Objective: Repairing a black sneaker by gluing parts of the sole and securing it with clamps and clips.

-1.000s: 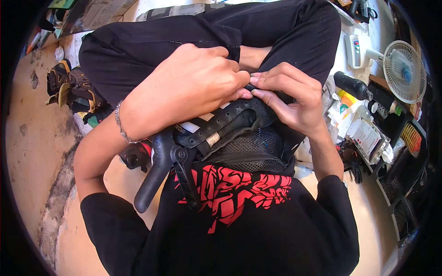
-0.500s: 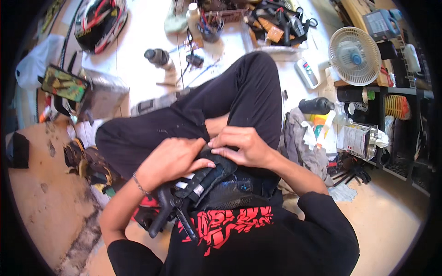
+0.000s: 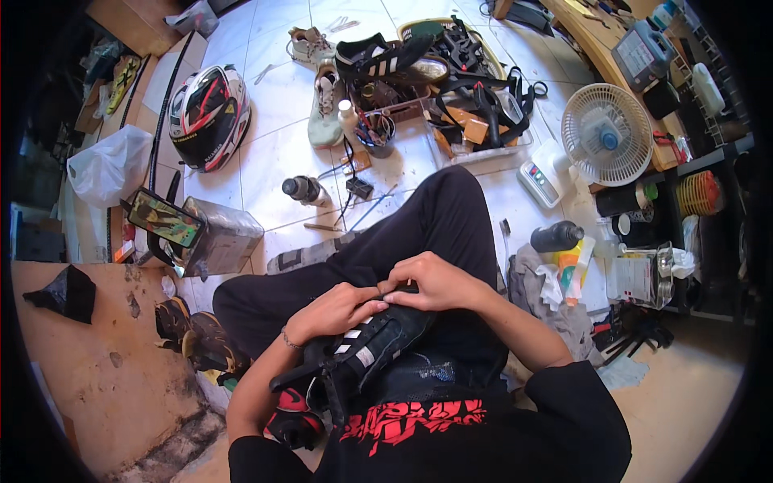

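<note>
Gripping the far end of a striped black shoe (image 3: 394,332) with left hand (image 3: 336,311) and right hand (image 3: 436,281) close together, nearly fingertip to fingertip. Resting it on the lap (image 3: 477,346), from the near edge outward, likely to steady it.

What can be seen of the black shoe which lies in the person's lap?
The black shoe looks leathery, with white stripes and a small pale label beside its opening. Its far end points away and rightward. The left hand and right hand meet there; a black clamp-like tool is at the near end. The sole is hidden.
</note>
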### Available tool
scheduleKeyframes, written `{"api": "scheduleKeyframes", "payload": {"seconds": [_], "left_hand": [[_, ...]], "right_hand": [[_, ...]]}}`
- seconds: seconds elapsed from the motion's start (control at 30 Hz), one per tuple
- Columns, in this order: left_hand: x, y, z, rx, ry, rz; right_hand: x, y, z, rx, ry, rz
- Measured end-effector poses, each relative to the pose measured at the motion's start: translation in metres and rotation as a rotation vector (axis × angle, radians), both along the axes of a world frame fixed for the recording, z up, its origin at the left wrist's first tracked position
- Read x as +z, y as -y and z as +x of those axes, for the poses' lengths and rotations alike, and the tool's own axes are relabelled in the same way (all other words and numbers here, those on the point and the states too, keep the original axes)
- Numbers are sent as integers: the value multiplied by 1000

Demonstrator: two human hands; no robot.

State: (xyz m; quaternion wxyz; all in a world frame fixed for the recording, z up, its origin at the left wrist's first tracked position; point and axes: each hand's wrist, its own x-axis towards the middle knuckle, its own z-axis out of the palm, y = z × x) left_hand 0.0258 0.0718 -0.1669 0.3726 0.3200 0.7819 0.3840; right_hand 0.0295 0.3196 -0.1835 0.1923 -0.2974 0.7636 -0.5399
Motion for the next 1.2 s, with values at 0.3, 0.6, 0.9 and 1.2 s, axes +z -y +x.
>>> {"api": "scheduleKeyframes", "payload": {"seconds": [0.3, 0.6, 0.9, 1.2], "left_hand": [[-56, -7, -31, 67, 232, 38], [-73, -12, -58, -11, 424, 3], [-86, -10, -54, -9, 390, 72], [-86, -13, -48, -9, 343, 101]], "right_hand": [[-29, -116, -250, -880, -417, 181], [19, -21, -442, -209, -542, 987], [-22, -29, -491, -214, -467, 902], [76, -112, -484, -301, -389, 786]]}}
